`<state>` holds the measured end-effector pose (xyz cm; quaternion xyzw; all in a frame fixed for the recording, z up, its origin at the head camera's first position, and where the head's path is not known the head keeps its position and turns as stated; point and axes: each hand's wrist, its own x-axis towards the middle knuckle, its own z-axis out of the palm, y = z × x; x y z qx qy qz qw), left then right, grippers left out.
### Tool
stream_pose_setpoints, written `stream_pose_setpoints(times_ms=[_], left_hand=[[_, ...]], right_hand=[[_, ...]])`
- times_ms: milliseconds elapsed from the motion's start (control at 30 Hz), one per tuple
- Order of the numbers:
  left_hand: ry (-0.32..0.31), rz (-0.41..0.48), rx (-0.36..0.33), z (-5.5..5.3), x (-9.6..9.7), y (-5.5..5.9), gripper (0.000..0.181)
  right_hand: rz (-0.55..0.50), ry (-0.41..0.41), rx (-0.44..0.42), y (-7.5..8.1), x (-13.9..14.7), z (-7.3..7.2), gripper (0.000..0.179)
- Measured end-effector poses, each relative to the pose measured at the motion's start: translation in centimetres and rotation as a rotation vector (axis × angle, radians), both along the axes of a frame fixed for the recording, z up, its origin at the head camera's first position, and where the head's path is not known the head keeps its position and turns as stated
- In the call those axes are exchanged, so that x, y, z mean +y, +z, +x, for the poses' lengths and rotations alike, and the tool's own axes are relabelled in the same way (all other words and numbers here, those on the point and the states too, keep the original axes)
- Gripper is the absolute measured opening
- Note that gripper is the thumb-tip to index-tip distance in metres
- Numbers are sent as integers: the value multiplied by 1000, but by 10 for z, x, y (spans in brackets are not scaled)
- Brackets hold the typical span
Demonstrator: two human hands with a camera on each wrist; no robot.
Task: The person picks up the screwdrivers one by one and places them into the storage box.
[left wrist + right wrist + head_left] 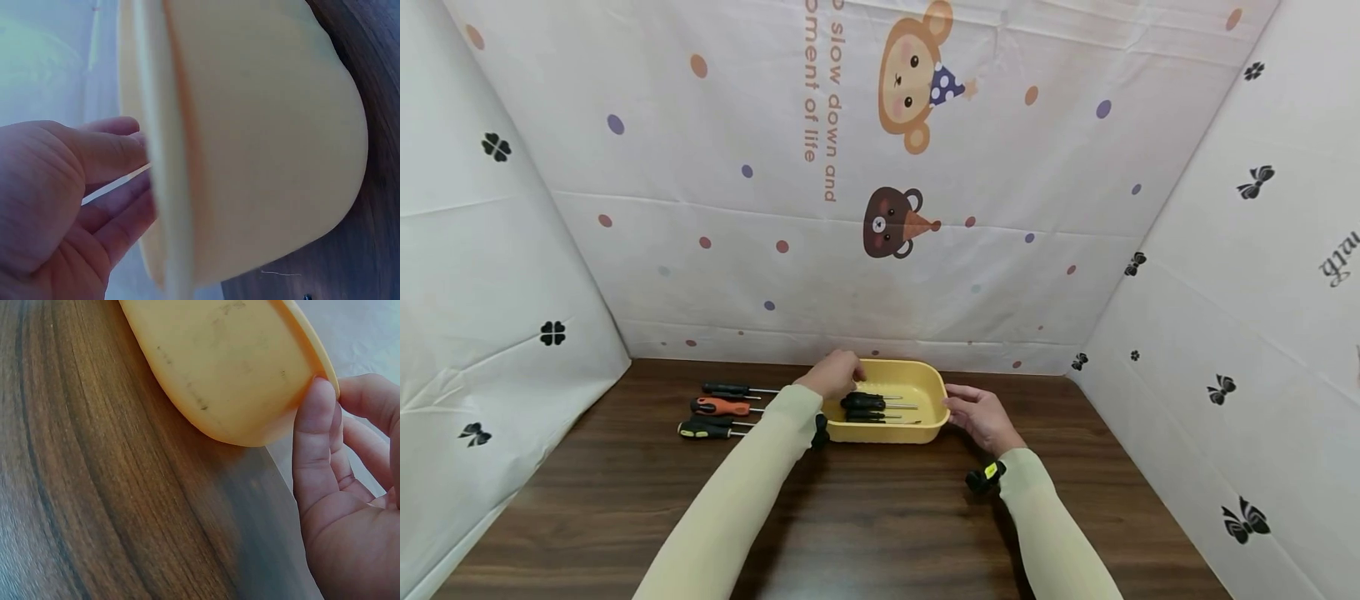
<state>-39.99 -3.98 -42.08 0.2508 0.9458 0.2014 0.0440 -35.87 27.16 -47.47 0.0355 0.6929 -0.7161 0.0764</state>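
On the table (880, 521), the yellow tray (887, 432), probably light and stiff, is best held by opposite rims; one is pinched by the right hand (982, 418); any grip by the left hand (832, 375) cannot be told.

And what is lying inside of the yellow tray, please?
Inside the yellow tray lie several black-handled screwdrivers, shafts pointing right. The left hand covers its far left corner, so anything there cannot be seen.
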Motion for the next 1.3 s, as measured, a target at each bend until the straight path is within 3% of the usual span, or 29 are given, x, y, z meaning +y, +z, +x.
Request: stream_pose_setpoints(times_ms=[133, 300, 600, 800, 1000, 1300], left_hand=[[-30, 26, 32, 9, -3, 7, 25], [-21, 75, 57, 21, -10, 10, 26], [-32, 133, 210, 37, -34, 1, 26], [-6, 160, 231, 52, -50, -1, 26], [32, 200, 253, 67, -71, -11, 25], [124, 241, 233, 89, -119, -32, 29]], right_hand=[[-8, -4, -2, 0, 0, 0, 52], [-23, -3, 4, 0, -1, 1, 51], [-44, -9, 6, -2, 0, -1, 51], [-43, -6, 17, -3, 0, -1, 53], [-34, -19, 16, -2, -1, 2, 52], [-50, -20, 22, -3, -2, 2, 53]])
